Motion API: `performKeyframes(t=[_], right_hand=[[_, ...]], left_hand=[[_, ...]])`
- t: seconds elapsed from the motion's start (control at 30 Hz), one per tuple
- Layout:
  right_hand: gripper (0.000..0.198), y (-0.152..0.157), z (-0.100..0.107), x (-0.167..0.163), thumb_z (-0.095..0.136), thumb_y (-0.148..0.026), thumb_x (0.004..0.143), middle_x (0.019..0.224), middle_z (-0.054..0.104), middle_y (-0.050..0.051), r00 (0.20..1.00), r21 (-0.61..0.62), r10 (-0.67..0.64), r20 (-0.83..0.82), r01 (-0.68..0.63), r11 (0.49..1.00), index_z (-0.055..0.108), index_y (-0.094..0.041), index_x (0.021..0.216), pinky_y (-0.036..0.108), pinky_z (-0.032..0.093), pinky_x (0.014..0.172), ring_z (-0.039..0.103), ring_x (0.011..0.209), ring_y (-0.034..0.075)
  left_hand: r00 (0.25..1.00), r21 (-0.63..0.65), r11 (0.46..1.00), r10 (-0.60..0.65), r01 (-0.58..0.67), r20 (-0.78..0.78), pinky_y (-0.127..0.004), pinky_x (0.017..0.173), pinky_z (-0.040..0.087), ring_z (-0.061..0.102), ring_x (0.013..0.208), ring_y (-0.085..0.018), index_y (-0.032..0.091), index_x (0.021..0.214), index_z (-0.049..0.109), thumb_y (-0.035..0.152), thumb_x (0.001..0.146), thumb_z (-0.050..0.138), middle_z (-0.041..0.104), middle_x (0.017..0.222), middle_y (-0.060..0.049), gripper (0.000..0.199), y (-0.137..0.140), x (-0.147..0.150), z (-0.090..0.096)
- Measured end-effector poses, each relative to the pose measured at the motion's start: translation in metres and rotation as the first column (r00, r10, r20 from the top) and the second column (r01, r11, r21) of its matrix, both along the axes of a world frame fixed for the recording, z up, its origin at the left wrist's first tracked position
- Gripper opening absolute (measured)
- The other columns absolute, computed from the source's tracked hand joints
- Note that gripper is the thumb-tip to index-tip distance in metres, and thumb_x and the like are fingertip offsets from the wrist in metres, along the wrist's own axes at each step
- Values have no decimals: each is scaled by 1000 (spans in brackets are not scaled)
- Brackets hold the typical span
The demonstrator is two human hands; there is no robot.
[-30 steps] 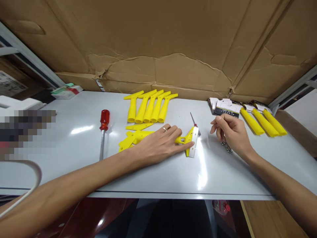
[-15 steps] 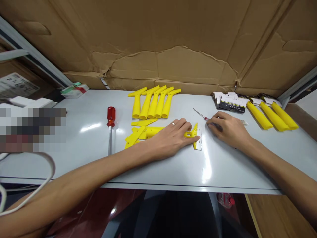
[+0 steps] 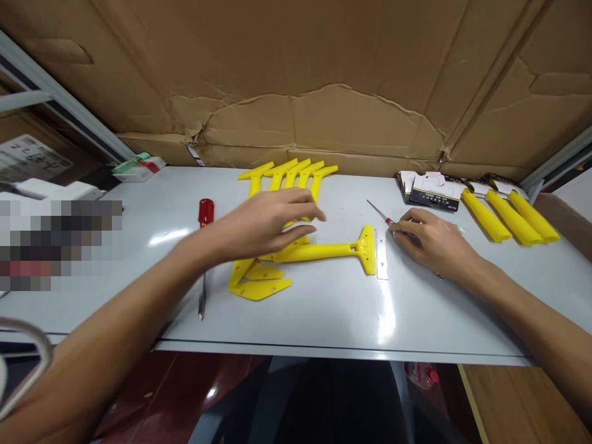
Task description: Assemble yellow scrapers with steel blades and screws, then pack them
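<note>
My left hand [image 3: 272, 223] hovers over the yellow parts, its thumb and fingers apart with nothing between them. Below it a yellow scraper handle [image 3: 326, 251] lies flat, its wide head to the right. A thin metal blade [image 3: 382, 254] rests just beside that head, not on it. Several flat yellow plates [image 3: 261, 289] with holes are piled at the handle's left end. My right hand [image 3: 423, 237] is closed on a small screwdriver [image 3: 380, 212], whose thin shaft points up and left. Its handle is partly hidden by my fingers.
Several yellow scraper handles [image 3: 317, 185] stand in a row behind my left hand. A red-handled screwdriver [image 3: 206, 211] lies left. Packaging cards [image 3: 433, 192] and more yellow handles [image 3: 484, 216] sit at the back right. A cardboard wall [image 3: 296, 74] closes off the back.
My left hand has let go of the scraper handle and moved left and up. The blade now lies slightly right of the scraper head. My right hand still holds the small screwdriver, shifted slightly right.
</note>
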State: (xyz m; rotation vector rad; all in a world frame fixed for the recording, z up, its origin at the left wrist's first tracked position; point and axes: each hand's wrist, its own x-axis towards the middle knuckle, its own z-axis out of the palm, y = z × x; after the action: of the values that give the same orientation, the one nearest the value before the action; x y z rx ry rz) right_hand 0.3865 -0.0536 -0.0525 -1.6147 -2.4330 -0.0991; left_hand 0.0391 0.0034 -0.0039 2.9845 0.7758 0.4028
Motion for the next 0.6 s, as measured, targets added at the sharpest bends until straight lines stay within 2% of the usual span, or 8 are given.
performKeyframes(t=[0.07, 0.17, 0.23, 0.27, 0.33, 0.37, 0.5, 0.6], right_hand=[[37, 0, 2, 3, 46, -35, 106, 117, 68, 14, 999, 12, 23, -39, -22, 1000, 76, -22, 123, 39, 50, 67, 66, 96, 28], [41, -1, 7, 4, 49, -46, 105, 123, 66, 16, 989, 57, 101, -104, -96, 994, 76, -21, 124, 48, 54, 84, 60, 107, 32], [55, -4, 10, 1, 58, -60, 99, 130, 66, 16, 977, 25, 175, -125, -173, 985, 70, -22, 136, 53, 52, 95, 56, 114, 35], [70, -6, 10, -1, 63, -67, 93, 135, 65, 16, 969, -13, 211, -131, -214, 977, 62, -23, 147, 56, 51, 99, 54, 118, 37], [102, -10, 9, -5, 70, -76, 83, 143, 61, 16, 955, -89, 266, -133, -279, 956, 39, -23, 164, 59, 49, 104, 50, 127, 40], [112, -11, 8, -6, 71, -78, 80, 146, 59, 17, 952, -117, 278, -129, -293, 949, 31, -22, 168, 60, 48, 106, 48, 131, 41], [110, -13, 6, -9, 72, -74, 82, 148, 59, 16, 962, -173, 246, -123, -265, 949, 27, -24, 169, 59, 49, 105, 46, 135, 40], [108, -14, 11, -8, 75, -67, 82, 143, 61, 13, 959, -200, 237, -155, -266, 943, 25, -29, 169, 60, 48, 106, 48, 133, 39]], left_hand=[[993, -153, 987, 23, -42, -119, -28, 78, 50, 69, 92, -19, 24, 110, 75, 34, 103, 55, 75, 109, -5, 23, 8, -22, 9], [955, -246, 960, 61, -136, -289, -24, 65, 47, 71, 79, -17, 26, 104, 78, 36, 96, 62, 79, 96, -1, 20, 14, -45, 16], [936, -263, 950, 71, -168, -343, -24, 63, 47, 71, 76, -17, 26, 104, 78, 39, 94, 65, 79, 94, -1, 20, 14, -52, 18], [934, -268, 947, 77, -178, -350, -24, 64, 47, 71, 77, -18, 26, 105, 77, 41, 95, 64, 80, 96, -2, 22, 13, -51, 19], [945, -269, 945, 97, -186, -313, -25, 69, 50, 72, 82, -18, 26, 107, 77, 43, 101, 58, 79, 101, -2, 27, 9, -44, 19], [957, -268, 947, 102, -177, -272, -26, 74, 51, 72, 87, -18, 25, 110, 76, 45, 103, 54, 79, 106, -3, 30, 5, -38, 17], [998, -205, 979, 7, -19, -61, -34, 90, 53, 68, 110, -24, 20, 132, 67, 58, 102, 55, 72, 127, -11, 49, -20, -3, 1], [993, -123, 989, -87, 77, -77, -35, 84, 55, 68, 104, -26, 20, 142, 61, 54, 100, 62, 68, 123, -14, 54, -40, 19, -16]])
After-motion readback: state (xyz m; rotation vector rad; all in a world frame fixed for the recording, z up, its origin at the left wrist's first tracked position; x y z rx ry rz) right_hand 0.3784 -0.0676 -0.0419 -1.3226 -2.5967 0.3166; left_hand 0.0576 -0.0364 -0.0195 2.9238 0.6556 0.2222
